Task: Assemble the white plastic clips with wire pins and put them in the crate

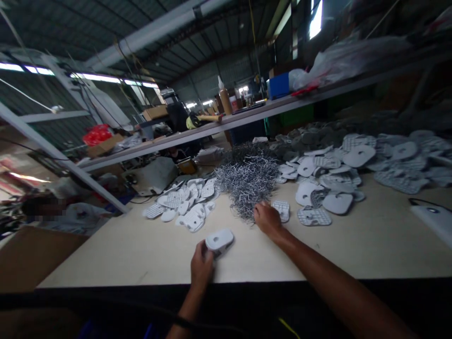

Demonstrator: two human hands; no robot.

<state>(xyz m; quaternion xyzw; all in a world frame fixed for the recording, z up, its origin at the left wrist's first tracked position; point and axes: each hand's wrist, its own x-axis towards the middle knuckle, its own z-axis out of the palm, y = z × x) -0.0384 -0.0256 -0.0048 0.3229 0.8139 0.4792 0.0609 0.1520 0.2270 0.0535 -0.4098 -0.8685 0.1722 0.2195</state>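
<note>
Firmly, a person's left hand [202, 266] clasps a smooth white moulded plastic piece [219, 240] near the desk's [141, 263] front edge, while the unclenched right hand [268, 220] rests against a heap of bent wire clips [247, 181] beside perforated white plastic plates [326, 188].

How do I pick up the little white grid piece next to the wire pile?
Pinch its near edge, coming from your side of the table. The grid piece lies flat on the table, so an edge is easiest to catch. That side is open, while the wire pile sits close behind it. Your right hand is nearest.
</note>
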